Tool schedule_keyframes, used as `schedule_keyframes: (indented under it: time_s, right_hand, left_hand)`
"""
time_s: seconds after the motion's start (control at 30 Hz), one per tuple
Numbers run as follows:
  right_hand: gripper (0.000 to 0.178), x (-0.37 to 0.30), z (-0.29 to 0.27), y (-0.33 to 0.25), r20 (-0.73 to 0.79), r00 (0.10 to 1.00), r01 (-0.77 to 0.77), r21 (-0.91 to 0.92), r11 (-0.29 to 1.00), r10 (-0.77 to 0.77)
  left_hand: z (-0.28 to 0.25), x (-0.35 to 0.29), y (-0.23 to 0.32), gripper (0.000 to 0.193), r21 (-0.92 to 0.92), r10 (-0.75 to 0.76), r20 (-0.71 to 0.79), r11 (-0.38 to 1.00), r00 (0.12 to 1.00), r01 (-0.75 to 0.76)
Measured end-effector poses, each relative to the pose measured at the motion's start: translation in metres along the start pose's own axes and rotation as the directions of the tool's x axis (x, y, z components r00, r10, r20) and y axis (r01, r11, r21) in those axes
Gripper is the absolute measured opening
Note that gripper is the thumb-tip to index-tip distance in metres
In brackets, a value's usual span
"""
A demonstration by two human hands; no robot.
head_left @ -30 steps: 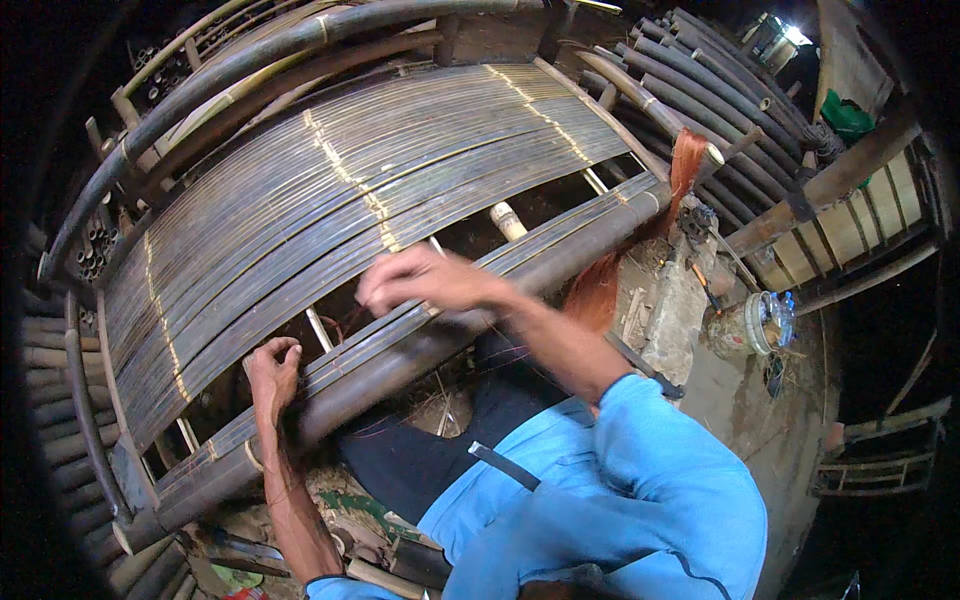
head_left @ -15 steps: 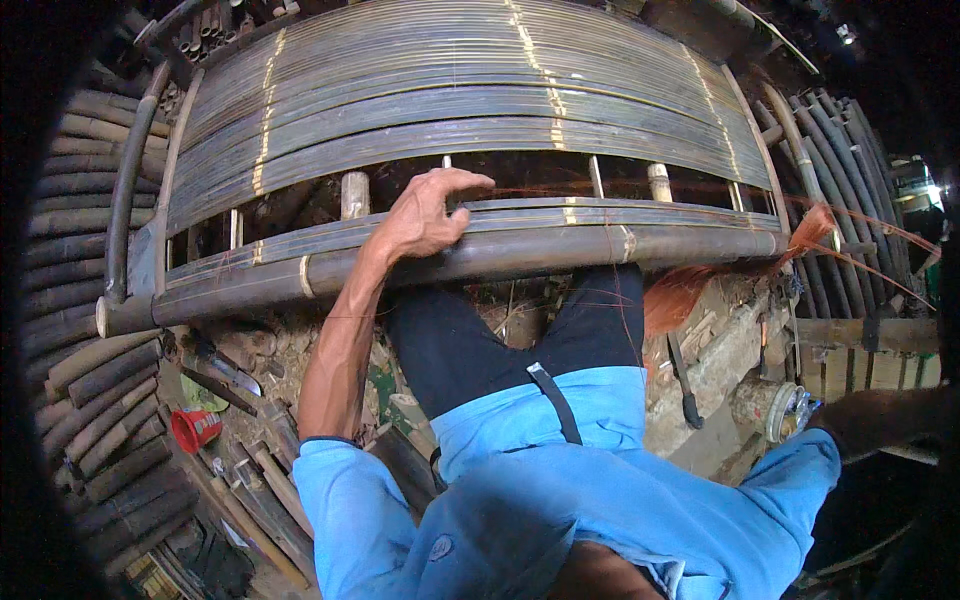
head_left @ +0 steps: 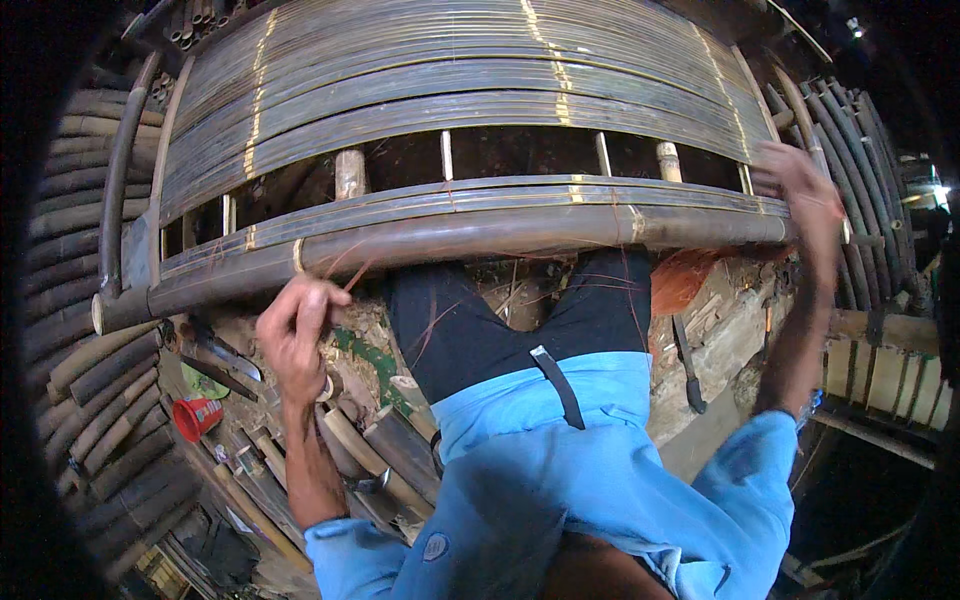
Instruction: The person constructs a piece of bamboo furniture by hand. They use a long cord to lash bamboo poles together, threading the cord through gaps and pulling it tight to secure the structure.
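"What does my head view give me on the left?"

"I see the left hand (head_left: 298, 325) on the near side of the bamboo pole (head_left: 480, 236), thumb and forefinger narrowed on a thin reddish strand (head_left: 358, 275). The strand runs up from the fingertips toward the pole."

"And the right hand (head_left: 800, 190)?"

"Blurred at the pole's right end; I can't tell whether it's wide, narrow or holding anything."

"Where's the slatted panel (head_left: 400, 85) from there?"

"Beyond the pole, well apart from the left hand; its near right corner is just beside the right hand. I see dark strips (head_left: 400, 210) along the pole's far side, a gap between them and the panel. A reddish bundle (head_left: 682, 280) hangs below the pole."
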State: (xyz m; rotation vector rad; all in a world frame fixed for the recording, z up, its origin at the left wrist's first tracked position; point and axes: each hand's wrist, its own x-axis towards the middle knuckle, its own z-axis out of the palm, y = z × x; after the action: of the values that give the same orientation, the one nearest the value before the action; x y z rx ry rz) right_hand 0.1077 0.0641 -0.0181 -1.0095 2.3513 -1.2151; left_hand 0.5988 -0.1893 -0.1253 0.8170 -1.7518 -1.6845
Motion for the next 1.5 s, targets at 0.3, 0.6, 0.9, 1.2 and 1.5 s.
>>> schedule_keyframes:
  time_s: [0.3,0.6,0.9,1.2,1.5]
  right_hand:
    - [0.043,-0.039,0.341,-0.025,0.28,0.554,0.787,0.132,0.603,-0.784]
    - [0.047,-0.079,0.365,-0.029,0.287,0.516,0.752,0.3,0.587,-0.807]
    - [0.055,-0.115,0.33,-0.044,0.187,0.664,0.639,0.359,0.68,-0.724]
    - [0.042,-0.163,0.183,0.039,0.97,0.151,0.117,0.172,0.978,-0.189]
    - [0.018,-0.11,0.131,0.128,0.042,0.999,0.019,-0.011,1.0,-0.018]
  left_hand:
    - [0.016,-0.058,-0.009,0.013,0.903,0.04,0.016,0.429,0.999,-0.032]
    - [0.024,-0.063,0.011,0.035,0.772,0.12,-0.017,0.632,0.993,-0.064]
    - [-0.047,-0.101,-0.038,0.017,0.578,0.071,-0.433,0.787,0.898,0.217]
    - [-0.237,-0.197,-0.039,0.032,-0.158,-0.125,-0.907,0.986,0.403,-0.05]
    - [-0.275,-0.267,0.028,0.045,-0.254,0.073,-0.828,0.835,0.556,-0.488]
